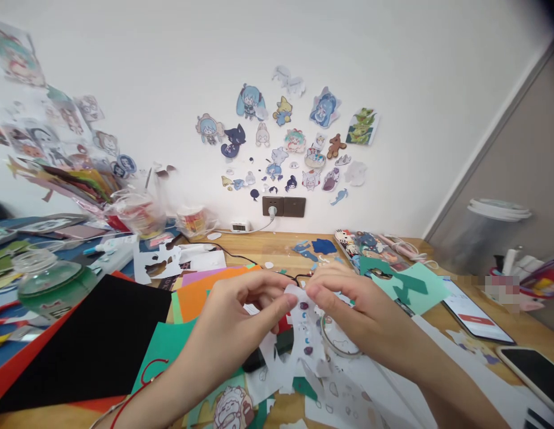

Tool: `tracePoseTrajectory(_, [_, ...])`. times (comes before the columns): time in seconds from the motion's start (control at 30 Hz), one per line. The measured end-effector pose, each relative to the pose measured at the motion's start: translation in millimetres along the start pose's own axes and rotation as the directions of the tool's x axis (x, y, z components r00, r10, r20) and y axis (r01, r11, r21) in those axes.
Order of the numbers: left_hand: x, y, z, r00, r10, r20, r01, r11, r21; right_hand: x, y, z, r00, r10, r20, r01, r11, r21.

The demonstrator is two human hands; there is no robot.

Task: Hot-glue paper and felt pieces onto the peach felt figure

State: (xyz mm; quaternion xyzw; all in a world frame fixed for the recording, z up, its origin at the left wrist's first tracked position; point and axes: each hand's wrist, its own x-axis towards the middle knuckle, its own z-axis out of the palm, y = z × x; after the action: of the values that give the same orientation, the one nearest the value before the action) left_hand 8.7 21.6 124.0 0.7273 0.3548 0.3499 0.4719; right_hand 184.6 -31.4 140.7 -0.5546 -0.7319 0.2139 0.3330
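Observation:
Between my hands is a narrow, ragged-edged piece of printed paper [307, 330] with small dark purple and blue shapes on it. My left hand [241, 313] pinches its upper left edge between thumb and fingers. At the upper right edge, my right hand [364, 301] has thumb and fingers closed on the same piece. A roll of tape [342, 342] lies just under my right hand, partly hidden. White printed sheets [343, 396] and paper scraps spread below. A cut-out cartoon figure [233, 408] sits near the front edge of the view.
At left lie black card [93, 339], green paper [163, 351], a green-filled jar [50, 283] and scissors [12, 322]. On the right are two phones [477, 319], a lidded container [489, 232] and a pen holder [504, 286]. Cut-outs [250, 101] cover the wall around a socket [283, 207].

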Motion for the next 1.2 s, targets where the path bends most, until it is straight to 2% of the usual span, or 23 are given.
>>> tracePoseTrajectory(0.23, [0, 0, 0.6, 1.0, -0.006, 0.008, 0.006, 1.0, 0.001, -2, 1, -1, 0.999, 0.016, -0.03, -0.015, 0.999, 0.033])
tracePoseTrajectory(0.37, [0, -1, 0.7, 1.0, -0.005, -0.002, 0.005, 1.0, 0.004, -3, 4, 0, 0.992, 0.065, -0.106, -0.061, 0.998, 0.034])
tracePoseTrajectory(0.53, [-1, -2, 0.8, 0.999, -0.005, -0.043, 0.004, 1.0, -0.018, -2, 6, -2, 0.965, 0.015, -0.261, -0.021, 1.0, -0.022])
tracePoseTrajectory(0.67, [0, -1, -0.5, 0.997, -0.011, -0.08, 0.005, 0.998, -0.067, -1, 6, -5, 0.947, 0.05, -0.318, -0.06, 0.998, -0.021])
tracePoseTrajectory(0.77, [4, 1, -1.4, 0.996, -0.018, -0.085, 0.004, 0.988, -0.157, 1, 7, -6, 0.964, 0.084, -0.251, -0.081, 0.996, 0.02])
tracePoseTrajectory(0.87, [6, 2, -1.3, 0.997, -0.024, -0.068, 0.009, 0.975, -0.221, 1, 6, -3, 0.986, 0.062, -0.154, -0.06, 0.998, 0.017])
tracePoseTrajectory(1.03, [-6, 9, -1.4, 0.999, -0.012, -0.051, -0.002, 0.963, -0.27, -9, -4, 1, 0.988, -0.056, -0.142, 0.056, 0.998, -0.001])
tracePoseTrajectory(1.13, [-20, 15, -1.9, 0.998, 0.052, -0.036, -0.059, 0.973, -0.225, -16, -11, -2, 0.987, -0.139, -0.076, 0.141, 0.99, 0.025])
tracePoseTrajectory(1.2, [-30, 18, -1.2, 0.989, 0.11, -0.097, -0.125, 0.977, -0.175, -19, -14, -5, 0.98, -0.197, -0.017, 0.197, 0.978, 0.064])
